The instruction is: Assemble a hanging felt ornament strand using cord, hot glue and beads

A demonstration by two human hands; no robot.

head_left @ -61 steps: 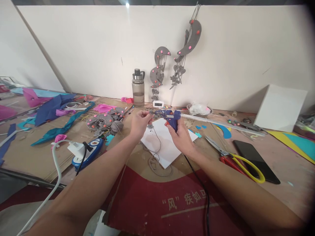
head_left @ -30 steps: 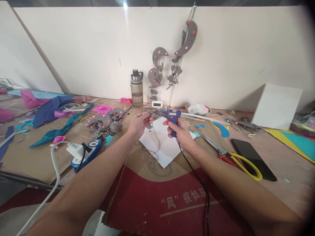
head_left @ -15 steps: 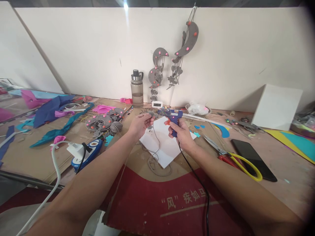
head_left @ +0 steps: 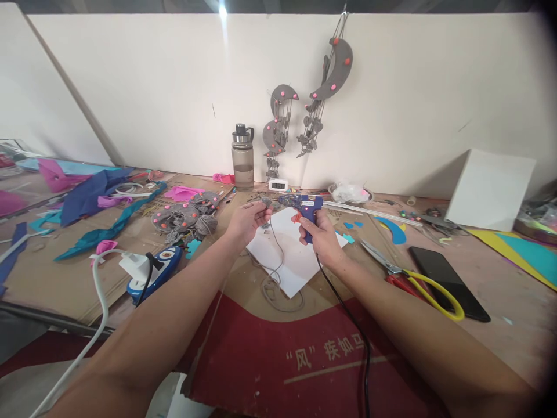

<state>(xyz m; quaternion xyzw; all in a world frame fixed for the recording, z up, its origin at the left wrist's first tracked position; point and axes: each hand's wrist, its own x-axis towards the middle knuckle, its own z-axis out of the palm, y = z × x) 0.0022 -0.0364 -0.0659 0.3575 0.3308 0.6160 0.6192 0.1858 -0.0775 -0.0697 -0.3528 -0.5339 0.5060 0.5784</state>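
One glue gun (head_left: 314, 202) over table (head_left: 517, 284) (partly cardboard-covered) — white wall (head_left: 156, 87) behind.

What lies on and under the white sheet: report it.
Gray cord crosses the left side of the white sheet and loops onto brown cardboard. That cardboard shows along the sheet's near edges; whatever lies directly beneath is covered.

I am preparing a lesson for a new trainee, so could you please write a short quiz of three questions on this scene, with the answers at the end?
1. Which tool does the right hand grip?
2. True or false: the water bottle stands upright.
3. Fill in the gap: the crescents hanging at the wall are ___ in colour, with pink and orange dots.

Key:
1. The blue glue gun.
2. True.
3. Grey.
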